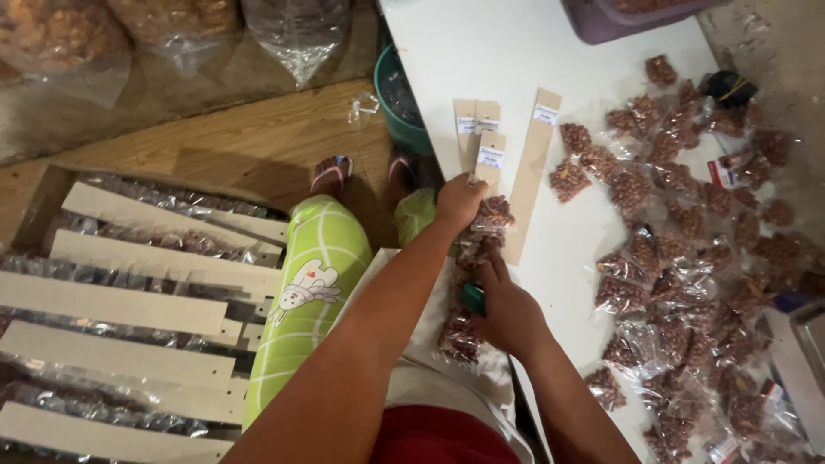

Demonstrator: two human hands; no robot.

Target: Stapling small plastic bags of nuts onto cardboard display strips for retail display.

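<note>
A white table (507, 51) is seen on the right of the scene, running from near to far. The right part of it is covered by a loose heap of small clear packets of brown nuts (687, 249). Several narrow cardboard strips (490, 137) with small white labels are laid on the bare middle of the table, and one longer strip (531, 172) lies just to their right. A purple tub (601, 17) is set at the far edge, and a dark teal bucket (397, 94) stands on the floor just left of the table.

The left hand (457, 203) is closed on the far end of a strip of nut packets (474, 258) at the table's left edge, its fingers clamped on the top packet. The right hand (507, 309) is laid on the same strip nearer in, with a green tool (472, 298) gripped in its fingers; what kind of tool it is cannot be told. The strip hangs down over the near edge onto the lap.

On the left, a wooden floor (232, 137) is seen, and on it a shallow cardboard box (39, 202) filled with rows of finished card strips (120, 305) with packets attached. Large clear bags (296, 34) of nuts are stacked at the far side of the room. Legs in green patterned trousers (318, 275) and sandalled feet (331, 174) are visible between box and table
</note>
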